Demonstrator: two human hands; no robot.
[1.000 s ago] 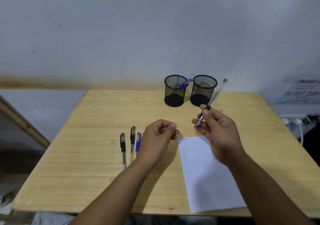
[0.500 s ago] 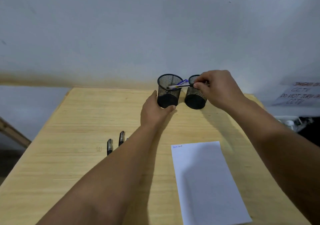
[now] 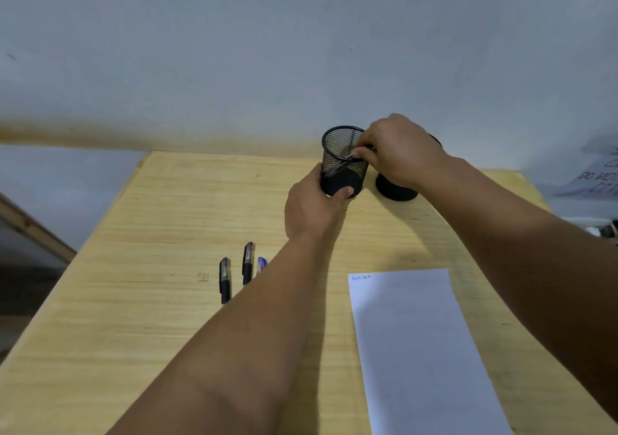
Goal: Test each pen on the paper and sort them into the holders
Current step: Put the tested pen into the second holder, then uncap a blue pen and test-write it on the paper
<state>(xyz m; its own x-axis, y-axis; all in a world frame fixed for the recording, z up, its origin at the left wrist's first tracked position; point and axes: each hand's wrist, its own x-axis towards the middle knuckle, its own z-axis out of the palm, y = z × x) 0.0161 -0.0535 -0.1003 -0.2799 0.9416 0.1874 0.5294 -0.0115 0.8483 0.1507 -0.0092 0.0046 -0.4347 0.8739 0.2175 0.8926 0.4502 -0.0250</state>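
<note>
Two black mesh holders stand at the table's far side. My left hand [image 3: 311,205] grips the base of the left holder [image 3: 337,148], which tilts toward me. My right hand [image 3: 398,152] reaches over that holder's rim and pinches a pen [image 3: 351,156], of which only a small bit shows inside the holder. The right holder [image 3: 396,190] is mostly hidden behind my right hand. Three pens lie side by side left of my left forearm: two black ones [image 3: 224,279] [image 3: 247,262] and a blue one [image 3: 261,264], partly covered by the arm. The white paper [image 3: 421,351] lies at the right front, with small writing at its top left corner.
The wooden table [image 3: 150,284] ends at a grey wall close behind the holders. A printed sign [image 3: 598,175] lies beyond the table's right edge. A wooden beam [image 3: 33,230] slants at the far left.
My right hand carried the pen from above the paper to the holders and lowered it into the left one. My left hand left the table and took hold of that holder, tilting it.
</note>
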